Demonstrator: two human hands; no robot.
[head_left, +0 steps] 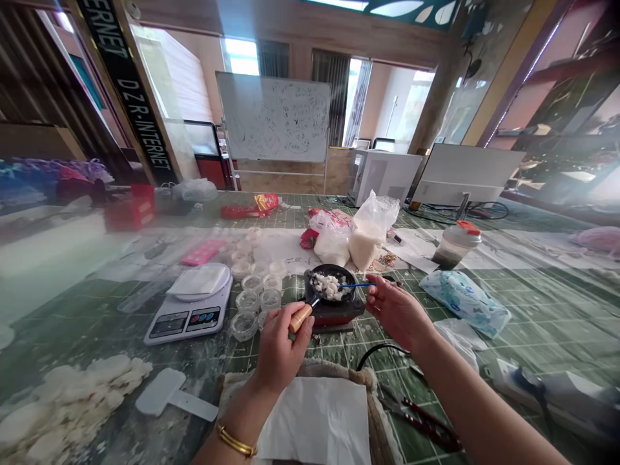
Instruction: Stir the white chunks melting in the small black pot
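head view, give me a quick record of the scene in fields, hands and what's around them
left hand: left hand grips the wooden handle of a small black pan
right hand: right hand holds a thin blue stick, its tip in the pan
pan contents: white chunks
under pan: small red burner
nearby left: clear cups, digital scale
behind: bags of white powder
surface: green cutting mat

black pan point(330, 284) of white chunks, blue stick point(357, 285)
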